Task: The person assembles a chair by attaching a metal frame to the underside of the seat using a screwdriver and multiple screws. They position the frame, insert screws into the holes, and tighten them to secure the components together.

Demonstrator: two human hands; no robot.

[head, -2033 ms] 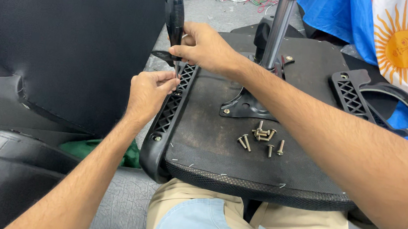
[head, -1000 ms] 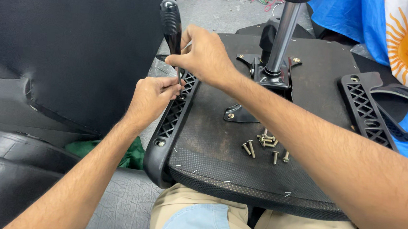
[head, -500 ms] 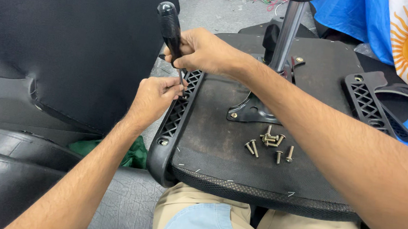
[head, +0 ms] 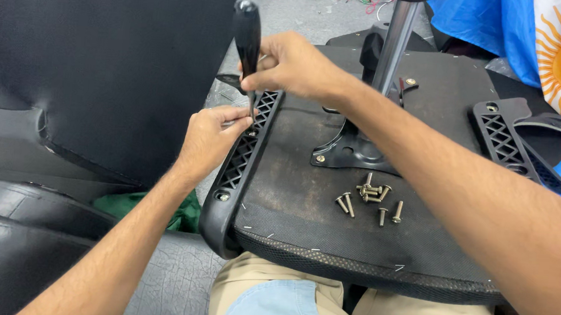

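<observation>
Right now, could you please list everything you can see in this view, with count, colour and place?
chair seat underside: one, black, centre, on the person's lap
lattice armrest brackets: two, black, left and right seat edges
metal column: one, silver, upright on a seat plate
loose screws: about eight, brassy, on the seat
screwdriver: one, black handle, upright at the left bracket
chair back: one, black, left
cloth: one, blue, white and yellow, top right
green item: one, on the floor
right hand: grips the screwdriver
left hand: pinches at its tip
</observation>
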